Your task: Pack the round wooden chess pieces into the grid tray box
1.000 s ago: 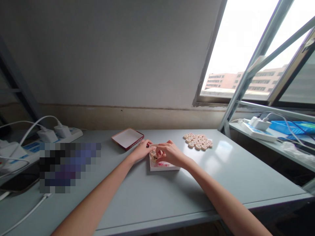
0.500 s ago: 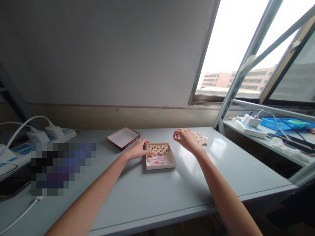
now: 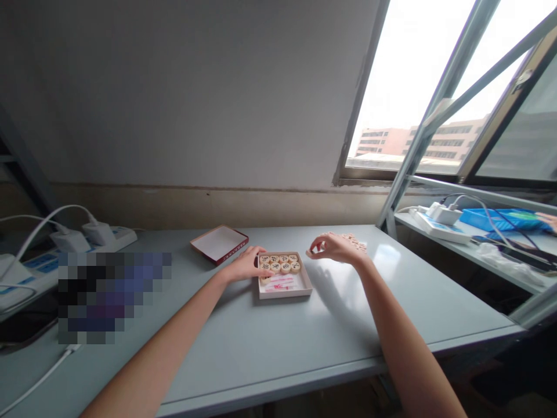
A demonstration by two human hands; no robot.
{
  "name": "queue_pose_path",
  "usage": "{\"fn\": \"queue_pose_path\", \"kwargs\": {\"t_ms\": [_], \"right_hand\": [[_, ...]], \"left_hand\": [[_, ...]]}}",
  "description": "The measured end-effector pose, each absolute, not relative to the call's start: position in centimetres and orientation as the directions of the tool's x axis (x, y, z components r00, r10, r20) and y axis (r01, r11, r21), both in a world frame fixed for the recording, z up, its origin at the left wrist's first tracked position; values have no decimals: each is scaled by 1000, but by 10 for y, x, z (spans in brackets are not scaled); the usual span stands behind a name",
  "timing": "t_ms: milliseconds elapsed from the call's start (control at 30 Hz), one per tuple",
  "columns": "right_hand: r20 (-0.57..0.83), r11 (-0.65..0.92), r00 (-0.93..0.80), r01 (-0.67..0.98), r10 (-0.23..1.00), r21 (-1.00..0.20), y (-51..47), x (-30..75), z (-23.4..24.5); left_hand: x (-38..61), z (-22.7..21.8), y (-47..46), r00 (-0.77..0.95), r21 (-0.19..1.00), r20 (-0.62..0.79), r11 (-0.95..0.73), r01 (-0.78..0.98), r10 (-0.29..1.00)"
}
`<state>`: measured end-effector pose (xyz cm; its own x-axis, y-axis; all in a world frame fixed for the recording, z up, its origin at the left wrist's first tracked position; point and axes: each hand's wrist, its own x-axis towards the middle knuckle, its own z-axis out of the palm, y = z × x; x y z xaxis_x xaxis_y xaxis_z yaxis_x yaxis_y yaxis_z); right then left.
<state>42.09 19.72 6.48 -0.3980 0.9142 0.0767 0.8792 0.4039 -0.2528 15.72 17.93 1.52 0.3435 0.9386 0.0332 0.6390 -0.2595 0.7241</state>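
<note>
A shallow white box (image 3: 305, 285) lies on the grey table (image 3: 304, 342) with two rows of round wooden pieces (image 3: 281, 263) along its far side. My left hand (image 3: 243, 268) rests at the box's left edge, fingers stretched out, fingertips touching the nearest pieces. My right hand (image 3: 337, 248) hovers just right of the box, thumb and fingers pinched on a small pale piece. Behind that hand lies a loose pile of wooden pieces (image 3: 357, 242), mostly hidden by it.
A red-rimmed box lid (image 3: 219, 244) lies upside down to the left of the box. Power strips with white chargers and cables (image 3: 82, 239) sit at far left. A side shelf (image 3: 478, 241) on the right carries a blue tray and another power strip. The window frame stands behind.
My right hand left the box, went to the pile, and has come part of the way back towards the box with its fingers pinched. The left hand stayed at the box's edge.
</note>
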Motion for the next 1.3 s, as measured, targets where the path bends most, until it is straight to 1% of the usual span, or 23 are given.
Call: {"fn": "queue_pose_path", "kwargs": {"t_ms": [67, 100, 133, 200, 300, 500, 633, 733, 800, 867, 933, 967, 1000, 1067, 1133, 1200, 1267, 1300], "right_hand": [[78, 527, -540, 762, 838, -375, 193, 407, 64], [78, 576, -600, 714, 797, -398, 191, 399, 62], [79, 621, -647, 679, 758, -392, 187, 390, 61], [87, 693, -708, 645, 700, -323, 179, 373, 59], [107, 735, -734, 640, 671, -224, 168, 357, 58], [139, 761, -752, 611, 644, -218, 167, 353, 53], [147, 755, -743, 626, 653, -196, 171, 353, 48], [131, 757, -748, 624, 651, -196, 174, 356, 49], [147, 736, -723, 650, 675, -187, 179, 364, 51], [234, 653, -619, 750, 749, -104, 186, 377, 52], [348, 465, -448, 884, 824, 37, 195, 395, 49], [380, 354, -367, 929, 849, 107, 200, 405, 46], [373, 254, -298, 953, 879, 163, 204, 414, 44], [313, 138, -205, 965, 928, 222, 211, 429, 38], [262, 109, -165, 970, 951, 216, 214, 438, 36], [245, 126, -166, 977, 955, 174, 215, 440, 37], [222, 177, -194, 980, 955, 96, 213, 438, 42], [203, 224, -225, 974, 953, 29, 212, 436, 46]], "left_hand": [[157, 15, 179, 334, 741, 22, -239, 628, 942], [158, 15, 179, 328, 747, 22, -233, 622, 944], [158, 15, 179, 325, 751, 28, -234, 617, 945], [158, 15, 179, 327, 748, 41, -246, 616, 944], [158, 14, 178, 331, 740, 43, -253, 623, 943], [157, 13, 180, 340, 729, 48, -265, 631, 939], [159, 15, 178, 343, 692, 59, -286, 663, 937], [163, 17, 173, 300, 650, 36, -250, 717, 953], [166, 19, 171, 273, 619, 14, -223, 753, 962], [168, 20, 170, 274, 597, 0, -220, 772, 962], [169, 20, 170, 287, 588, -8, -228, 776, 958], [169, 20, 170, 292, 586, -11, -230, 777, 956], [168, 20, 171, 294, 585, -14, -230, 777, 956], [168, 21, 171, 296, 588, -22, -227, 776, 955], [167, 21, 171, 296, 589, -25, -225, 776, 955], [167, 21, 170, 295, 587, -25, -225, 778, 955], [167, 22, 170, 298, 589, -21, -229, 775, 954], [167, 22, 169, 298, 592, -19, -230, 772, 954]]}}
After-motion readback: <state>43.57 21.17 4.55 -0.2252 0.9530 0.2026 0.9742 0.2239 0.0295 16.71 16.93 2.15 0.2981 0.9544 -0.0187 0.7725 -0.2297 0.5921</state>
